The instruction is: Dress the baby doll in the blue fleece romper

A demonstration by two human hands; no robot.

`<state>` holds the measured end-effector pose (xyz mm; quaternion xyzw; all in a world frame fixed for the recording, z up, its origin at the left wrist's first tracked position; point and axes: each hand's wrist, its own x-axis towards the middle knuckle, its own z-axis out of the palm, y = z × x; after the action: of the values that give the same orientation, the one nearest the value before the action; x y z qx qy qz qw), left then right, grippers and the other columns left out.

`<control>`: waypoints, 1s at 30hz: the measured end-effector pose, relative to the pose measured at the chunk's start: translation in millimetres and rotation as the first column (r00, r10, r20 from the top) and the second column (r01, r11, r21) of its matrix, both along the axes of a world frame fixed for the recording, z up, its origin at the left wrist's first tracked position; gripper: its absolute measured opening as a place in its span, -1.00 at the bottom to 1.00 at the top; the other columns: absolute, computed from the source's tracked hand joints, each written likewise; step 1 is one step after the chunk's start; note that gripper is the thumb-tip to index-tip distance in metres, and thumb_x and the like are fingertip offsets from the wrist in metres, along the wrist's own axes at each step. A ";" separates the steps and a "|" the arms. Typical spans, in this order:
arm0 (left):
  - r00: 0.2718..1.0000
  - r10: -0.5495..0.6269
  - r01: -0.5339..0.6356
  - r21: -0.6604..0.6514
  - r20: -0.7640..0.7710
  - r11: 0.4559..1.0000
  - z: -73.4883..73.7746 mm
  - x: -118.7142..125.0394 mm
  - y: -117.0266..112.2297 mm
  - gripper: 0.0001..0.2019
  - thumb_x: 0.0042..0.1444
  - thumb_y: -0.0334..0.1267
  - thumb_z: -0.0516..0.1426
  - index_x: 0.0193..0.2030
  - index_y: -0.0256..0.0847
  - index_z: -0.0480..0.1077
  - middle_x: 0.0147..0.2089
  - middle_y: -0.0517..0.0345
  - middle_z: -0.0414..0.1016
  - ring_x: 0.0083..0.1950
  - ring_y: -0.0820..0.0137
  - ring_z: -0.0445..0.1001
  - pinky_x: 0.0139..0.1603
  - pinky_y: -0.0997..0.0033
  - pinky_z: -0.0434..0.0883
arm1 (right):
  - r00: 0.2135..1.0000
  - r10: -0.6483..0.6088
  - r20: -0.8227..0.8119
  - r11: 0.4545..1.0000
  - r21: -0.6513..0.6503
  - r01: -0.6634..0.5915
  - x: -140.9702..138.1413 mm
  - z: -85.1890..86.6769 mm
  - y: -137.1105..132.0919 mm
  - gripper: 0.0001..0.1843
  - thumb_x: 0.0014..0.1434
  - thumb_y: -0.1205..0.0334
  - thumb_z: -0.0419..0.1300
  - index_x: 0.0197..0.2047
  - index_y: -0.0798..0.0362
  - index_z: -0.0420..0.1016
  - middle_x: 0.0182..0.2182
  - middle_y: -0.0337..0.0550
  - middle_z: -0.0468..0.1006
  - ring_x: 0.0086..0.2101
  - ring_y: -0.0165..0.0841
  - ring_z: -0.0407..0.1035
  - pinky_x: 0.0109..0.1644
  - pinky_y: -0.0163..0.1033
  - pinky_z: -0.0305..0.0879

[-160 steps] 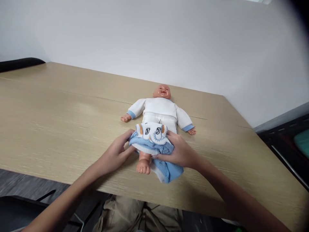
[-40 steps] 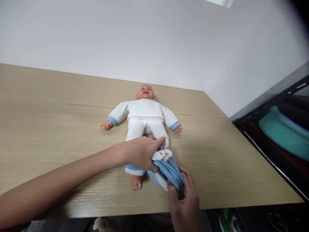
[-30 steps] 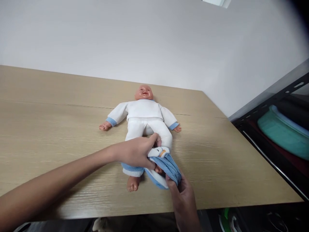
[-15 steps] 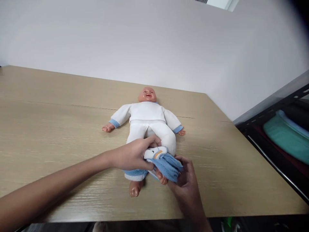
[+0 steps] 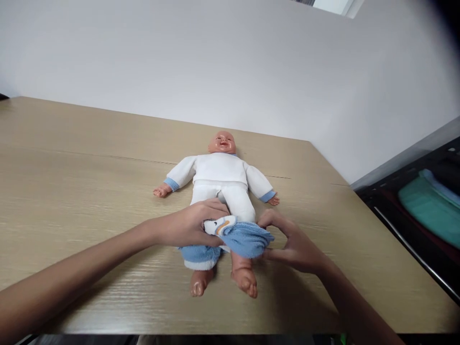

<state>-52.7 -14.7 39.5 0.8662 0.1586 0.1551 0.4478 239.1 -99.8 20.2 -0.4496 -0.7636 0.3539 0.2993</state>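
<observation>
A baby doll (image 5: 222, 167) in a white top and white leggings lies on its back, feet toward me. Blue terry trousers (image 5: 247, 239) with a white duck-like patch are bunched around its lower legs. My left hand (image 5: 197, 223) lies between the legs, closed on the patch side of the bunched cloth. At the outer side of the same leg, my right hand (image 5: 287, 242) pinches the cloth's other edge. Both bare doll feet stick out below the trousers; the one on the right shows fully. The other leg carries a blue cuff with a white band.
The doll rests on a light wooden table (image 5: 89, 201) with a seam across it. A white wall (image 5: 179, 62) stands behind. At the right, a black rack or bin holds a teal item (image 5: 427, 206), beyond the table's edge.
The trouser leg has moved up past the doll's right-hand foot, which now shows whole. My right hand has shifted up and outward, and that doll leg lies straighter.
</observation>
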 end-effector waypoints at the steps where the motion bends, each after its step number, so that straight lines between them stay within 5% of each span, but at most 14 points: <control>1: 1.000 0.002 -0.002 0.013 0.008 1.000 1.4 0.1 -0.3 -0.87 0.24 -0.24 0.38 -0.14 -0.12 0.56 -0.01 0.16 0.50 0.08 0.23 0.45 0.14 0.31 0.37 | 1.000 0.027 0.000 1.000 -0.002 -0.027 0.6 3.0 4.1 -0.69 0.20 0.03 0.50 -0.15 -0.05 0.51 -0.20 -0.21 0.53 -0.18 -0.22 0.46 -0.04 -0.16 0.41; 6: 0.996 0.076 -0.070 0.151 -0.035 0.986 6.6 -8.1 -4.8 -0.68 0.20 0.03 0.43 -0.06 -0.10 0.58 0.16 0.07 0.47 0.20 0.11 0.40 0.31 0.18 0.33 | 0.990 0.143 0.012 0.990 -0.003 -0.143 -1.8 14.0 15.1 -0.62 0.17 -0.01 0.51 -0.07 -0.06 0.53 -0.06 -0.12 0.47 -0.02 -0.14 0.42 0.16 -0.06 0.39; 10: 0.974 0.193 -0.151 0.301 -0.116 0.942 5.0 -31.9 -7.9 -0.51 0.17 0.16 0.40 0.12 -0.03 0.51 0.45 -0.01 0.29 0.41 -0.12 0.21 0.43 -0.10 0.23 | 0.991 0.114 -0.065 0.993 0.013 -0.113 -3.4 10.1 19.0 -0.83 0.40 0.04 0.28 -0.15 -0.06 0.52 0.03 -0.09 0.45 0.09 -0.15 0.38 0.30 -0.03 0.28; 15: 0.948 0.263 -0.228 0.194 -0.178 0.954 1.4 -59.4 -6.7 -0.65 0.31 0.04 0.30 0.13 -0.02 0.45 0.63 0.06 0.01 0.61 -0.11 -0.06 0.55 -0.17 0.13 | 0.981 -0.085 -0.177 0.995 -0.071 0.073 -10.9 -7.8 32.1 -0.71 0.52 -0.06 0.10 -0.16 -0.06 0.41 -0.25 -0.18 0.44 -0.25 -0.28 0.35 -0.15 -0.22 0.37; 19: 0.959 0.279 -0.277 0.052 -0.051 0.960 -3.9 -57.5 1.3 -0.80 0.41 -0.06 0.20 0.06 -0.07 0.46 0.47 0.04 0.31 0.51 0.06 0.21 0.51 0.02 0.23 | 0.950 -0.244 -0.197 0.970 -0.030 0.243 -24.1 -19.6 48.8 -0.60 0.48 -0.20 0.10 -0.21 -0.06 0.38 -0.37 -0.27 0.31 -0.36 -0.31 0.22 -0.23 -0.24 0.30; 22: 0.915 0.404 -0.403 -0.086 -0.005 0.911 -14.4 -49.8 8.0 -0.73 0.45 -0.01 0.12 0.10 -0.12 0.43 0.20 0.01 0.49 0.22 0.13 0.45 0.25 0.13 0.44 | 0.933 -0.263 -0.246 0.965 -0.063 0.255 -27.6 -26.3 54.9 -0.56 0.47 -0.25 0.09 -0.18 -0.05 0.38 -0.36 -0.28 0.33 -0.36 -0.32 0.23 -0.21 -0.25 0.28; 26: 0.812 0.575 -0.558 -0.160 0.098 0.815 -35.6 -44.7 10.2 -0.72 0.44 0.02 0.13 -0.04 -0.17 0.40 0.08 0.02 0.45 0.13 0.20 0.43 0.19 0.21 0.41 | 0.953 -0.224 -0.202 0.971 -0.128 0.201 -19.8 -35.5 49.7 -0.55 0.38 -0.27 0.23 -0.09 -0.03 0.45 -0.28 -0.25 0.41 -0.30 -0.31 0.29 -0.22 -0.26 0.26; 30: 0.775 0.621 -0.585 -0.238 0.118 0.775 -52.8 -42.7 6.4 -0.71 0.46 0.04 0.12 -0.08 -0.16 0.35 -0.05 0.10 0.41 0.02 0.27 0.41 0.11 0.27 0.41 | 0.921 -0.247 -0.302 0.955 -0.236 0.178 -19.7 -50.0 44.8 -0.60 0.40 -0.22 0.23 -0.12 -0.03 0.46 -0.25 -0.25 0.41 -0.24 -0.30 0.31 -0.13 -0.27 0.29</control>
<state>-95.3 -8.3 -13.3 0.7039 0.3993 0.3570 0.4665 219.4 -55.0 -29.8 -0.4932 -0.6090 0.4655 0.4113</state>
